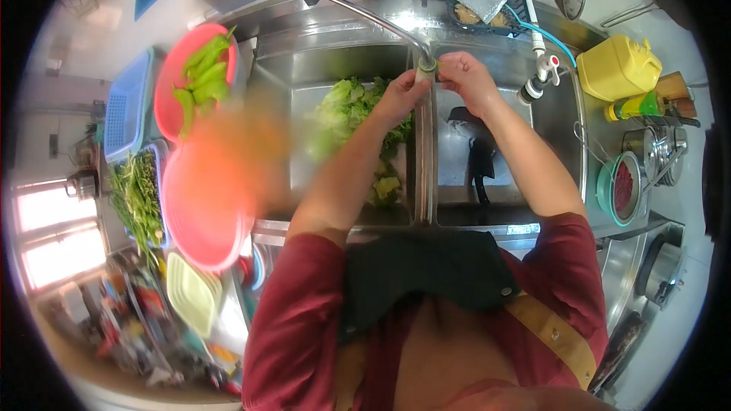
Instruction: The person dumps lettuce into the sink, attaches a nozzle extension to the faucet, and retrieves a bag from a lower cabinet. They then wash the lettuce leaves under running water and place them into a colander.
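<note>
My left hand (pixel 402 100) is closed around the pale nozzle (pixel 424 74) at the end of the tap (pixel 373 21), right over the divider between the sink basins. Close on the other side of the nozzle is my right hand (pixel 466 82), its fingers pinched together; what they hold, if anything, I cannot tell. Under my left forearm, leafy green lettuce (pixel 343 110) lies in the left basin (pixel 301 76). A black-handled knife or cleaver (pixel 480 158) rests in the right basin (pixel 525 183), below my right hand.
Left of the sink stand a pink basin with green peppers (pixel 205 80), another pink basin (pixel 202 209) and a blue basket of greens (pixel 137 194). An orange blur (pixel 236 137) covers part of them. A yellow jug (pixel 618 67) and a green colander (pixel 620 189) sit at right.
</note>
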Motion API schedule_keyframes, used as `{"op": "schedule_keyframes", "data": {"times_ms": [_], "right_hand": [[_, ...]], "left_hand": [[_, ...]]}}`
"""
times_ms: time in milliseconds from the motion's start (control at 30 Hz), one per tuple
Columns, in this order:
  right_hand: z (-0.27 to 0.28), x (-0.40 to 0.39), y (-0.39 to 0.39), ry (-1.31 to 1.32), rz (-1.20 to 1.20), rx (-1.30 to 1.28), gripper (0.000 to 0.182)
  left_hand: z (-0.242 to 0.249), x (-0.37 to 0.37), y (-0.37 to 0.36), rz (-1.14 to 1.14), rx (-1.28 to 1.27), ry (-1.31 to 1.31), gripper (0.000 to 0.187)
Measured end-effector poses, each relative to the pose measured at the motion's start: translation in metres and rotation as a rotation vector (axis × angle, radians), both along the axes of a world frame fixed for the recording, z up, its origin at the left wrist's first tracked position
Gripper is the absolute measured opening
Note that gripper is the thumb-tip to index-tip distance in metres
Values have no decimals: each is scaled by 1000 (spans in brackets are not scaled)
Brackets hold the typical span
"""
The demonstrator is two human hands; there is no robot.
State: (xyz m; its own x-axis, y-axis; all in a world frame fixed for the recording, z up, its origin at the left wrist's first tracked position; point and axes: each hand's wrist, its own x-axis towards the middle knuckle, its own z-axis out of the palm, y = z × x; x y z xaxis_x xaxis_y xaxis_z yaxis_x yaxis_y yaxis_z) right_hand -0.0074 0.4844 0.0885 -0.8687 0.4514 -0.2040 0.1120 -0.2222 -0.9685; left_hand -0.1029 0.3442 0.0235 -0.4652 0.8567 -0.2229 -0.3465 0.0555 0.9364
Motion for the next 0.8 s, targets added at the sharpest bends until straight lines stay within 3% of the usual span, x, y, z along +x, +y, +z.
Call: {"op": "schedule_keyframes", "data": {"times_ms": [33,133,233,333,433,533,633,733,800], "right_hand": [[-2,-1,0,49,-19,-32,19],[7,5,6,271,28,1707,19],[8,11,-3,393,-93,1582,18],[-6,9,-17,-50,-101,321,14],[-5,2,-14,-26,-178,-238,12],[-4,0,-13,86,-130,324,9],[-3,7,-6,321,-39,1565,13],[-5,7,-9,307,-92,1500,17],[-23,5,-11,330,-85,808,16]], "left_hand": [[2,0,1,5,-1,83,31],[-2,-2,11,50,-32,250,34],[-10,-1,15,60,-45,284,33],[-24,-6,16,56,-62,342,35],[-30,-12,24,54,-22,381,38],[-45,-18,31,75,50,441,39],[-43,-14,25,69,18,460,36],[-25,-14,12,41,-34,434,36],[-30,-12,11,62,-2,477,36]]}}
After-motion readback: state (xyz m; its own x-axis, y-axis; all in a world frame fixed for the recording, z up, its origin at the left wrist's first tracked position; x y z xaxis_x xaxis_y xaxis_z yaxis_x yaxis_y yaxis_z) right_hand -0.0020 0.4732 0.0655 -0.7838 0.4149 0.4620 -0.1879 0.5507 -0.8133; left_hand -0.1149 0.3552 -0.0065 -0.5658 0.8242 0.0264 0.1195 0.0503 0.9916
